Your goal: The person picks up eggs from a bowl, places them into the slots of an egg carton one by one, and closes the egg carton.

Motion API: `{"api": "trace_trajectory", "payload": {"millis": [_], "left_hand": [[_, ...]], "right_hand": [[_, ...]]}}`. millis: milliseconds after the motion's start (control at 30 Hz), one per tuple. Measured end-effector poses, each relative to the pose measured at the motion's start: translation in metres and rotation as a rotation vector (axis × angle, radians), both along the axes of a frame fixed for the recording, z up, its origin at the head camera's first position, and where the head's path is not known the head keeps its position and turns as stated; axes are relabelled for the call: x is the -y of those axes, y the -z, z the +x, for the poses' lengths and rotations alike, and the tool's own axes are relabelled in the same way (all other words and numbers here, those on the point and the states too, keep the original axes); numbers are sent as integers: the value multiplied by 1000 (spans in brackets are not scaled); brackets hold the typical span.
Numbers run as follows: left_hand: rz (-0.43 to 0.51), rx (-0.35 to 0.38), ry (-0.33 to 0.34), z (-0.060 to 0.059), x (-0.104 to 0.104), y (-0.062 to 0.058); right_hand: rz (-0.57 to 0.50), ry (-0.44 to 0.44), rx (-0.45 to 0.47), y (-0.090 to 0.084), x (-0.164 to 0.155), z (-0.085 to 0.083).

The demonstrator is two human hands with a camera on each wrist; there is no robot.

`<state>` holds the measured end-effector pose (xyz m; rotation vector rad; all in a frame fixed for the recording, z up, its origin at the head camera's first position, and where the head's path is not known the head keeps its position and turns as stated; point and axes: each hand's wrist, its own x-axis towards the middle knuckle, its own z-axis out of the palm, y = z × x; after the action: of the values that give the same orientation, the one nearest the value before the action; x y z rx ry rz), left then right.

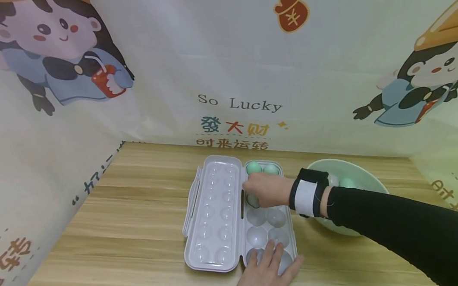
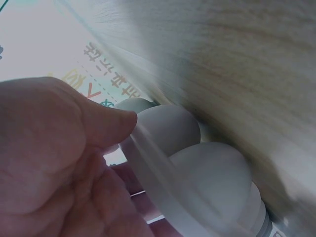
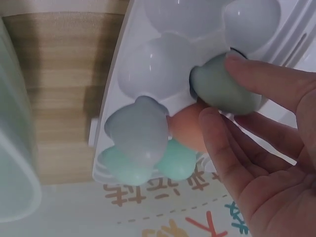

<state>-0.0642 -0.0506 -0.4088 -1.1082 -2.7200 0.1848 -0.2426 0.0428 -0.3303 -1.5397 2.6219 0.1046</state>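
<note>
An open clear egg tray (image 1: 288, 237) lies on the wooden table, its lid (image 1: 215, 213) folded out to the left. My right hand (image 1: 252, 194) reaches in from the right and pinches a green egg (image 1: 252, 200) between thumb and fingers, just over a cell in the tray's far half. The right wrist view shows this egg (image 3: 217, 94) close above a cell. Two teal eggs (image 1: 253, 167) sit in the farthest row. My left hand (image 1: 268, 262) rests flat on the tray's near end, its thumb (image 2: 121, 121) against the rim (image 2: 158, 177).
A pale green bowl (image 1: 367, 177) with at least one egg (image 1: 347, 182) stands to the right of the tray, partly behind my right arm. Next to the teal eggs (image 3: 177, 160) sit a brownish egg (image 3: 190, 133) and a pale grey-blue one (image 3: 136, 131). Printed cloth walls surround the table.
</note>
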Motion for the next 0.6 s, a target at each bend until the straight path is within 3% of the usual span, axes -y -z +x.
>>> {"api": "trace_trajectory", "payload": {"millis": [400, 600], "left_hand": [[1, -44, -8, 1, 0, 3], [9, -70, -8, 0, 0, 5]], "right_hand": [[-29, 57, 96, -27, -13, -2], [-50, 138, 21, -46, -26, 4]]}}
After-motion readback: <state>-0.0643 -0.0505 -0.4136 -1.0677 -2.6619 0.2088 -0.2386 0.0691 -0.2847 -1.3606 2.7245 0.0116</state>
